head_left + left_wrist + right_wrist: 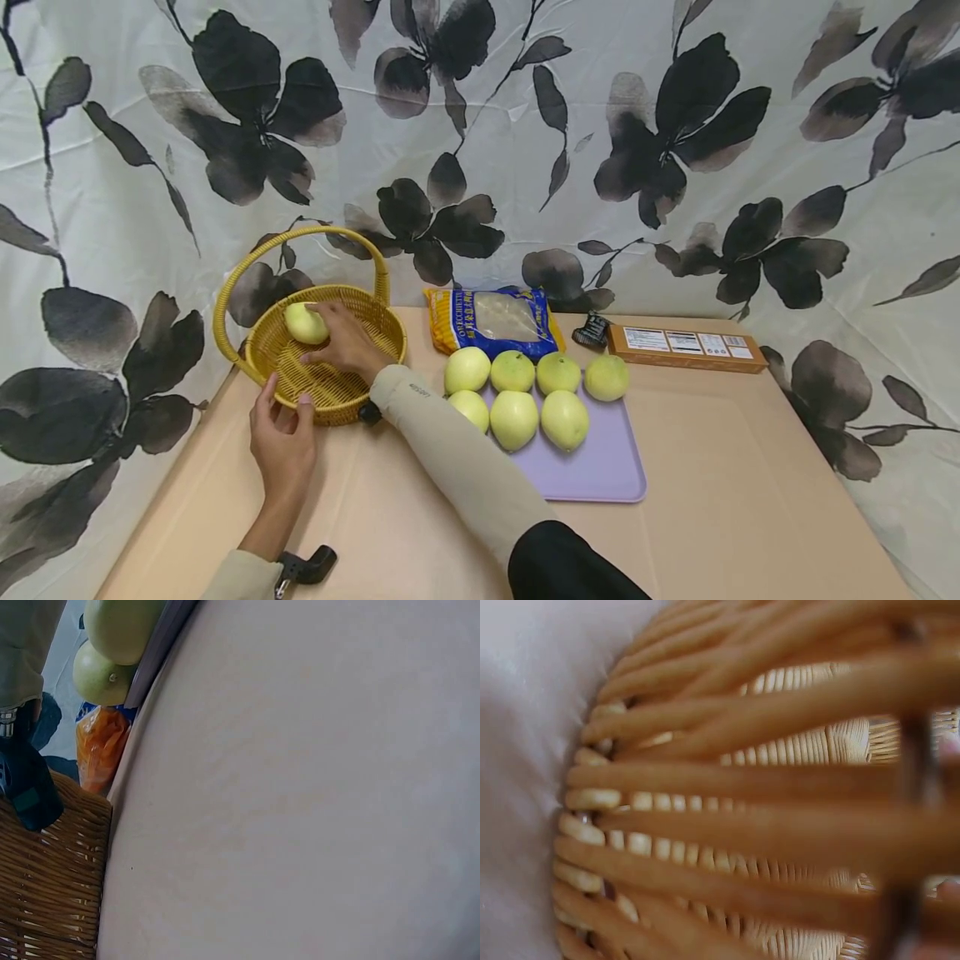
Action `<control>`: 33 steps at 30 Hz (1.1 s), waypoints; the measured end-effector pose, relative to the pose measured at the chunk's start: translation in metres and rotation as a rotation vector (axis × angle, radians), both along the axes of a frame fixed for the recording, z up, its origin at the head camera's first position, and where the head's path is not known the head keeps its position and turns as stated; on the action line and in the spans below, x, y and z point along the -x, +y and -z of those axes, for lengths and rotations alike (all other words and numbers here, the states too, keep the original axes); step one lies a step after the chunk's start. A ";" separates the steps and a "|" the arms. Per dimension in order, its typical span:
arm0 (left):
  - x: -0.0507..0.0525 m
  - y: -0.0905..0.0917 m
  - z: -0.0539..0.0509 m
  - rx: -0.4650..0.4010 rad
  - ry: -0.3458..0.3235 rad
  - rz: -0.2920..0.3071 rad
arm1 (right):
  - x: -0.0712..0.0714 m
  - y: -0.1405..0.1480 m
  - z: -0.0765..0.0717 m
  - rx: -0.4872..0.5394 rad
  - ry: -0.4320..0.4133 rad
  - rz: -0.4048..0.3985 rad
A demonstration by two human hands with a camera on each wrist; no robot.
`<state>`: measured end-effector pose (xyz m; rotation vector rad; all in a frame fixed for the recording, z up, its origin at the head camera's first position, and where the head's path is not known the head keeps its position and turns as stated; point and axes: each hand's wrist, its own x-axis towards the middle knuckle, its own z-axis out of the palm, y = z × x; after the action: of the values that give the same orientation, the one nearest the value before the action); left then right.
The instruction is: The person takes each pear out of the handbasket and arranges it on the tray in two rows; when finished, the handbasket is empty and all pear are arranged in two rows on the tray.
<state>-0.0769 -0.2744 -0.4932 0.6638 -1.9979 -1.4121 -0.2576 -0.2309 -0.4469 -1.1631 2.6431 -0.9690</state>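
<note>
A yellow woven basket with an arched handle stands at the back left of the table, its side also showing in the left wrist view. Inside it, against the far-left wall, lies a pale green round fruit. My right hand reaches into the basket; its fingers touch the fruit's right side, and the thumb is lower, apart from it. The left hand is at the basket's near-left rim, fingers and thumb spread and fairly straight. Basket weave fills most of the right wrist view.
Several similar fruits sit on a purple tray right of the basket. Behind the tray are a blue-and-yellow pasta bag, a small black packet and a long brown box. A floral cloth hangs behind the table.
</note>
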 end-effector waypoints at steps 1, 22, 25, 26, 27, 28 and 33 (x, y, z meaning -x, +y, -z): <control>0.000 0.000 0.000 0.001 -0.003 -0.003 | 0.000 -0.001 0.000 -0.001 0.000 -0.002; -0.001 -0.001 -0.001 0.022 0.005 -0.010 | -0.004 -0.002 0.000 -0.019 0.044 -0.086; -0.001 -0.001 0.000 0.028 0.008 -0.013 | -0.006 -0.003 0.002 -0.049 0.103 -0.107; -0.001 -0.001 0.001 0.027 0.011 -0.013 | -0.006 -0.003 0.002 -0.053 0.120 -0.111; -0.001 0.000 0.001 0.027 0.014 -0.012 | -0.006 -0.004 0.003 -0.055 0.134 -0.111; -0.001 0.000 0.001 0.029 0.014 -0.012 | -0.007 -0.004 0.003 -0.055 0.147 -0.112; -0.001 0.001 0.000 0.033 0.008 -0.012 | -0.008 -0.003 0.004 -0.024 0.133 -0.098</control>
<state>-0.0760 -0.2737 -0.4929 0.6540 -2.0036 -1.3692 -0.2499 -0.2337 -0.4512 -1.3832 2.6596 -0.8689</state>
